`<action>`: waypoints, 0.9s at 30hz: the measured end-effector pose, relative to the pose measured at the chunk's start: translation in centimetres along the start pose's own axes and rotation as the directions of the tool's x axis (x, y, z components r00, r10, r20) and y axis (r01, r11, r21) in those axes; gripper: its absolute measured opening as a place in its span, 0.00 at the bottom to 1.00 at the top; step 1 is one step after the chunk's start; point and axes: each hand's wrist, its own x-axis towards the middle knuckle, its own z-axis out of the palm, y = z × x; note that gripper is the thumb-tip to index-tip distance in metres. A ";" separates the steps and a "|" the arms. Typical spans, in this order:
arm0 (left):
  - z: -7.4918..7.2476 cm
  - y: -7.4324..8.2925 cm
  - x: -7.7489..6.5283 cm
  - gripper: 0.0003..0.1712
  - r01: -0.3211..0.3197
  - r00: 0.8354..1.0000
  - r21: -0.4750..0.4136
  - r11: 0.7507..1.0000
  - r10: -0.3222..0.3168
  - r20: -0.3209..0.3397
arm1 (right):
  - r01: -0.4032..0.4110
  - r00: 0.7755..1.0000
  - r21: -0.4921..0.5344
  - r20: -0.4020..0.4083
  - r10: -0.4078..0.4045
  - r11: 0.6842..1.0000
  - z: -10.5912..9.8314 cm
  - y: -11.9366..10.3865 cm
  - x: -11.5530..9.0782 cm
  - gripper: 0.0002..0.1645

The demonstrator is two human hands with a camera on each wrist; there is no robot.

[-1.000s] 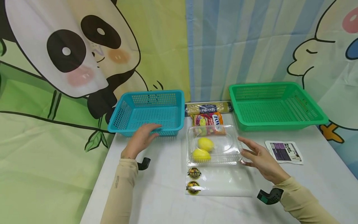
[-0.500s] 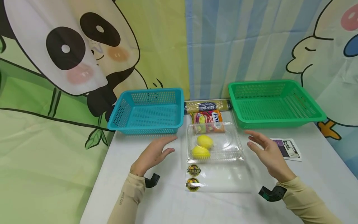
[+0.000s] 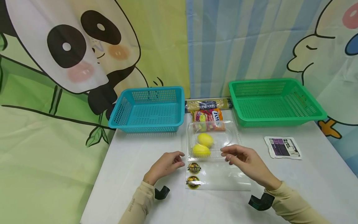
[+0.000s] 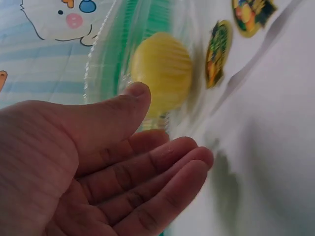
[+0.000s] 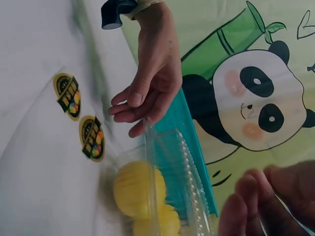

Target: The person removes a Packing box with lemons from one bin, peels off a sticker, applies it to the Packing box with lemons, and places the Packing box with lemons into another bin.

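Note:
A clear plastic clamshell box [image 3: 225, 138] lies mid-table with two lemons [image 3: 205, 140] inside. My left hand [image 3: 165, 165] hovers just left of the box's front left corner, fingers loosely bent and holding nothing. My right hand [image 3: 249, 163] is over the box's front right corner, its fingers relaxed and holding nothing; whether the fingertips touch the plastic I cannot tell. Under and in front of the box is a clear plastic sheet or bag [image 3: 223, 179] bearing two round fruit stickers [image 3: 193, 182]. In the left wrist view a lemon [image 4: 162, 73] shows through the plastic beyond my thumb.
A blue basket [image 3: 145, 128] stands at the back left and a green basket [image 3: 282, 119] at the back right. Between them lie a pasta pack [image 3: 207, 105] and a FOX'S candy bag [image 3: 205, 115]. A white-and-purple packet [image 3: 283, 147] lies at the right.
My left hand has come away from the blue basket, moving right and nearer to me beside the box. The right hand drew off the box's right side, then moved left over its front corner.

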 end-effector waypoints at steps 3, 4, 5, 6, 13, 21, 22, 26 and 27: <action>0.8 -0.2 0.1 0.21 0.019 1.000 -0.026 0.999 -0.019 0.013 | 0.034 0.978 -0.020 0.205 -0.029 0.999 1.2 0.7 0.1 0.15; 1.1 -0.3 0.1 0.21 0.025 1.000 -0.041 0.999 -0.024 0.019 | 0.045 0.963 -0.020 0.266 -0.038 0.999 1.5 1.0 0.1 0.15; 1.3 -0.3 0.1 0.21 0.029 0.999 -0.054 0.998 -0.028 0.021 | 0.052 0.947 -0.015 0.317 -0.044 0.999 1.9 1.4 0.1 0.15; 1.5 -0.3 0.1 0.21 0.035 0.999 -0.067 0.997 -0.034 0.023 | 0.057 0.933 -0.017 0.358 -0.047 0.998 2.2 1.9 0.1 0.15; 2.3 -0.1 0.0 0.23 0.097 0.995 -0.177 0.979 -0.090 0.042 | 0.038 0.907 -0.065 0.422 -0.007 0.997 4.0 4.8 0.0 0.16; 3.1 0.3 0.0 0.27 0.153 0.988 -0.302 0.941 -0.145 0.048 | 0.029 0.920 -0.120 0.391 0.021 0.992 4.9 5.9 0.0 0.17; 3.1 0.3 0.0 0.27 0.159 0.987 -0.317 0.935 -0.151 0.049 | 0.027 0.920 -0.124 0.391 0.024 0.992 4.9 5.9 0.0 0.17; 3.3 0.1 0.0 0.27 0.173 0.985 -0.406 0.897 -0.168 0.046 | 0.020 0.921 -0.131 0.388 0.033 0.991 4.9 5.9 0.1 0.17; 3.3 0.0 0.0 0.28 0.171 0.985 -0.429 0.887 -0.170 0.042 | 0.016 0.921 -0.129 0.389 0.035 0.992 4.9 5.8 0.1 0.17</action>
